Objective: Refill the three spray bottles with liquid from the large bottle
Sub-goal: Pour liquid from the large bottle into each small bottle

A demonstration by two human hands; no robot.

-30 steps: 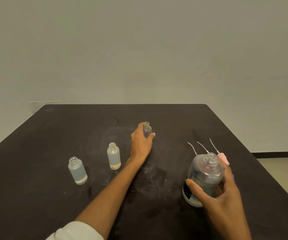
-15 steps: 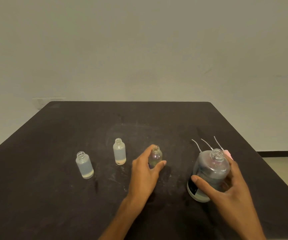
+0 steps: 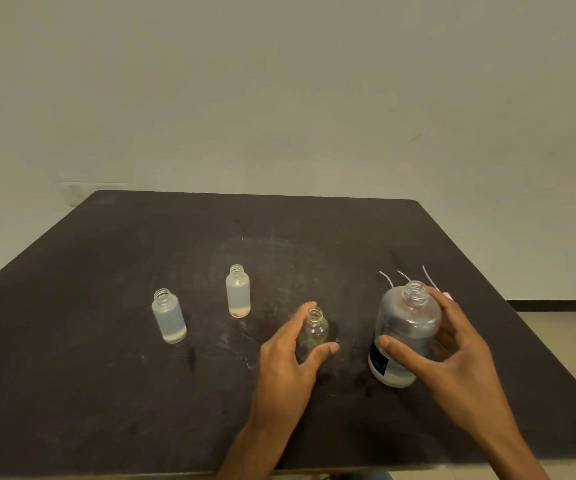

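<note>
While our left hand grips the small bottle near the table's front edge to steady it, our right hand grasps the open large bottle just beside it toward the right edge, seemingly ready to pour.

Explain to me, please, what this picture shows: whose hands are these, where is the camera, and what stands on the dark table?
No machine here: these are a person's two bare hands, filmed by one camera worn on the head, looking forward and down. On the dark table stand three small open bottles and one large bottle. The left hand holds the small clear bottle nearest the large one. The right hand grips the large bottle, also uncapped. Two cloudy small bottles stand apart to the left, untouched. Thin white tubes, probably of the removed spray tops, show behind the large bottle.
</note>
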